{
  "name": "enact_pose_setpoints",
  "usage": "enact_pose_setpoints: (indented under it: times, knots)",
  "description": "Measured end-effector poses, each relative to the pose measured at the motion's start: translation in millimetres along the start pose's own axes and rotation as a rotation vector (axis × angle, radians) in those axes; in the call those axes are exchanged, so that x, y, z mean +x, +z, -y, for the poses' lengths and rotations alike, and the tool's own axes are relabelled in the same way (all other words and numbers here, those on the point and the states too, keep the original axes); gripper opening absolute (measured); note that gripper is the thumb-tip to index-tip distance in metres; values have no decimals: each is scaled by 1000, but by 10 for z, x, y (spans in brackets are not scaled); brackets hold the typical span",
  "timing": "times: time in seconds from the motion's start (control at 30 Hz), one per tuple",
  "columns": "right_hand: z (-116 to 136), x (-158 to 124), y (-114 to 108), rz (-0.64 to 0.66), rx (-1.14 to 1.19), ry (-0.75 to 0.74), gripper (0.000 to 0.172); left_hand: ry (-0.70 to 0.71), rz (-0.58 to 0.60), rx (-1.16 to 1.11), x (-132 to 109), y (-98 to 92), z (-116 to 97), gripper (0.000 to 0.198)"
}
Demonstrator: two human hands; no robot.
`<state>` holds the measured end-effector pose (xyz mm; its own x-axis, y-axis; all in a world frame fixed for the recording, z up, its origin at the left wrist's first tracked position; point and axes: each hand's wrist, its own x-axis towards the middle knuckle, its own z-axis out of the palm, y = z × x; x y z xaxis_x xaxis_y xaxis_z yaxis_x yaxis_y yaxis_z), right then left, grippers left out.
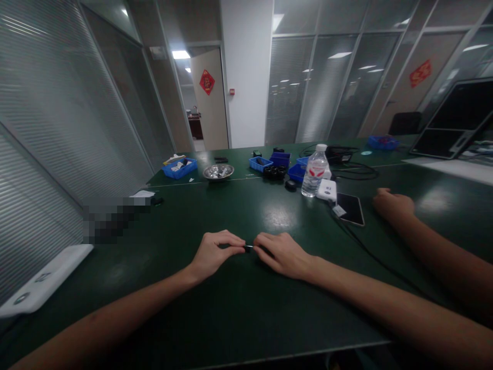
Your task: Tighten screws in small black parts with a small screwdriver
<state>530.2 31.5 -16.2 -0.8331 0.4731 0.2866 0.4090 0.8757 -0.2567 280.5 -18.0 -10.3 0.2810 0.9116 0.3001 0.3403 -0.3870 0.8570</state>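
My left hand (215, 252) and my right hand (279, 252) meet low over the dark green table (239, 303), fingertips almost touching. Both are closed in a pinch on a small dark part (248, 248) held between them; its shape is too small to make out. The wrists rest on the tabletop. Another person's hand (393, 204) lies closed on the table at the right, its forearm running toward the near right corner.
A black phone (351, 208) with a cable, a white box (327, 189) and a water bottle (314, 172) stand beyond my right hand. Farther back are blue bins (179, 168), a metal bowl (218, 171) and black parts (274, 172). A white device (42, 280) lies at the left edge.
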Motion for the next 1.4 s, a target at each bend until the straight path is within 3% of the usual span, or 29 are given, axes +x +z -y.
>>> enact_pose_setpoints:
  times: [0.43, 0.57, 0.73, 0.9, 1.13, 1.4]
  knots:
    - [1, 14, 21, 3, 21, -22, 24, 71, -72, -92, -21, 29, 116, 11]
    - [15, 38, 25, 16, -33, -12, 22, 33, -27, -25, -7, -3, 102, 12]
    - [25, 50, 14, 66, -151, -68, 20, -26, 154, 202, 19, -55, 98, 21]
    - [40, 56, -6, 85, -188, -68, 19, -46, 155, 316, 11, -61, 146, 25]
    - [53, 66, 16, 85, -192, -29, 24, 0, 217, 344, 0, -62, 101, 27]
    - [78, 63, 20, 108, -163, 4, 26, -29, 237, 217, 6, -42, 24, 25]
